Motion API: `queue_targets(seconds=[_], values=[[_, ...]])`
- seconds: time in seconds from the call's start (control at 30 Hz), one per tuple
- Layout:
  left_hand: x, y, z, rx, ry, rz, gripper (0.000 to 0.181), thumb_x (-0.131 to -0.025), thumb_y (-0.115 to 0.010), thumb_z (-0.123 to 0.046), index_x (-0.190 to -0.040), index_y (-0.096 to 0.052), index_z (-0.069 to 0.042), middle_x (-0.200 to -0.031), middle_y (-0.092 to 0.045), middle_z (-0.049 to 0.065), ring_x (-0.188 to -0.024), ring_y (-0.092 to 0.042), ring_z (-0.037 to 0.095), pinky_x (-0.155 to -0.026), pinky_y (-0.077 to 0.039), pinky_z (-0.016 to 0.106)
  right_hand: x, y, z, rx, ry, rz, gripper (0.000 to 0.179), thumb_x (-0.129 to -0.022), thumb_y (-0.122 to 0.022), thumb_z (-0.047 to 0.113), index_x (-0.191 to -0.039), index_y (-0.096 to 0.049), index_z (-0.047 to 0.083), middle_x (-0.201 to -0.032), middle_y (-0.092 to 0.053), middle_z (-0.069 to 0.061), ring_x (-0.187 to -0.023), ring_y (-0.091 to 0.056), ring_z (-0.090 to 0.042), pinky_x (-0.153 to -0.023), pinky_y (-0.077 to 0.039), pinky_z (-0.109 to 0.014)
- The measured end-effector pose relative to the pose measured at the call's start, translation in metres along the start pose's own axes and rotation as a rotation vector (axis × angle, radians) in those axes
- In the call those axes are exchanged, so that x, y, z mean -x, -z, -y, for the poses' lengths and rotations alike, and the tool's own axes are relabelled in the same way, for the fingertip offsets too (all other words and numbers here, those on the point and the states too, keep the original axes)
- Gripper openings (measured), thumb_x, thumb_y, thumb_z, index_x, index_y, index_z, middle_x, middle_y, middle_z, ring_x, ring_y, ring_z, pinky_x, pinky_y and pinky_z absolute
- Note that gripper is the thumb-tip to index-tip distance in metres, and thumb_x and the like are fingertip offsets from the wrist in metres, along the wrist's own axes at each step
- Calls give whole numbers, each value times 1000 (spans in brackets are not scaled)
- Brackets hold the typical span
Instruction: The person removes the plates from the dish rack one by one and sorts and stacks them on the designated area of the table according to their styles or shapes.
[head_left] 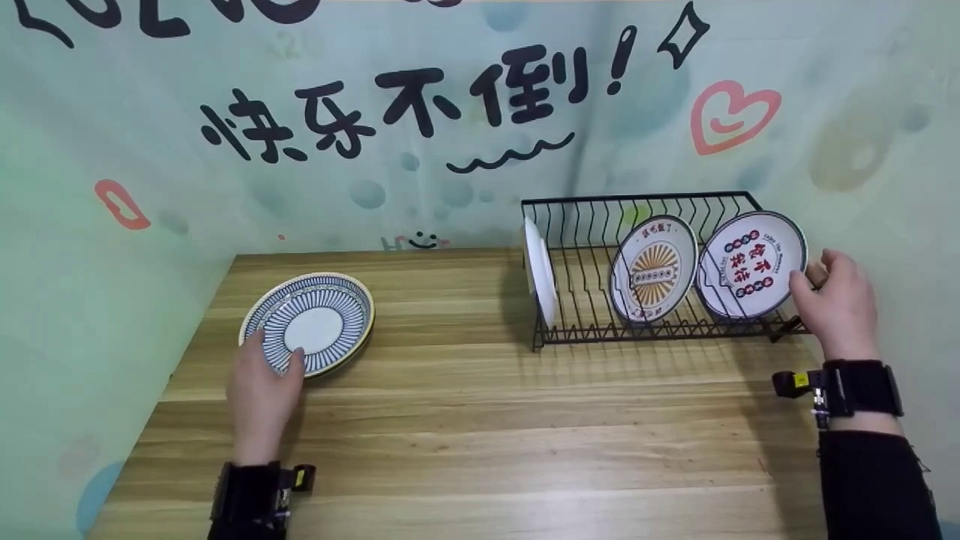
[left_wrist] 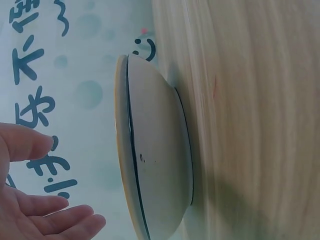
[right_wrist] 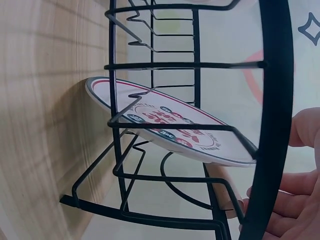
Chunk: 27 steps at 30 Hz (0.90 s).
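Note:
Two stacked dishes sit on the table at the left. The top one is a deep plate (head_left: 315,330) with blue stripes and a yellow rim, and from the side in the left wrist view the stack (left_wrist: 160,150) has a pale underside. My left hand (head_left: 262,397) hovers over its near edge, thumb and fingers spread. My right hand (head_left: 840,307) is at the right end of a black wire dish rack (head_left: 637,197), thumb by the rim of a white plate (head_left: 754,262) with red lettering. This plate leans in the rack. In the right wrist view the fingers (right_wrist: 290,205) are loosely bent beyond the rack's bar.
A plate (head_left: 654,270) with an orange sunburst leans in the rack's middle, and a white plate (head_left: 540,274) stands edge-on at its left end. The wooden table (head_left: 480,450) meets a printed pale green backdrop (head_left: 450,217) behind the rack.

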<state>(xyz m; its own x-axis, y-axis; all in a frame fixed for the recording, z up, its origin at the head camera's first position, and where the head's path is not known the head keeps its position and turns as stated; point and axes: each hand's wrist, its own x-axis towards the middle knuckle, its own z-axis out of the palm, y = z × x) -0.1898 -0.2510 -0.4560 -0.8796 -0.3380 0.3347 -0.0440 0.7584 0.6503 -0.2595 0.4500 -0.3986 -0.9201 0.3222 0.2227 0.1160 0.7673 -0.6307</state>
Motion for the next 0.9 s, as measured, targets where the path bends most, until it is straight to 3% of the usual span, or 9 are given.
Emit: queue_targets(seconds=[0.3, 0.57, 0.9], values=[[2, -6, -6, 30, -87, -56, 64, -89, -69, -12, -136, -40, 20, -136, -43, 41, -127, -40, 54, -109, -30, 61, -7, 3, 7, 72, -26, 50, 77, -99, -45, 41, -150, -21, -11, -149, -29, -38, -134, -31, -55, -102, -30, -70], [3, -10, -13, 22, -112, -31, 66, -89, -69, -13, -137, -39, 19, -136, -44, 40, -127, -40, 53, -110, -29, 61, -12, 3, 11, 131, -42, 74, 80, -99, -45, 46, -152, -20, -9, -150, -27, -37, -134, -30, -56, -95, -34, -75], [4, -19, -22, 12, -162, -31, 68, -87, -72, -13, -136, -39, 20, -133, -46, 41, -123, -43, 54, -109, -31, 60, -17, -2, 13, 80, 28, 49, 74, -99, -49, 31, -147, -20, -17, -146, -26, -44, -132, -28, -59, -111, -23, -65]])
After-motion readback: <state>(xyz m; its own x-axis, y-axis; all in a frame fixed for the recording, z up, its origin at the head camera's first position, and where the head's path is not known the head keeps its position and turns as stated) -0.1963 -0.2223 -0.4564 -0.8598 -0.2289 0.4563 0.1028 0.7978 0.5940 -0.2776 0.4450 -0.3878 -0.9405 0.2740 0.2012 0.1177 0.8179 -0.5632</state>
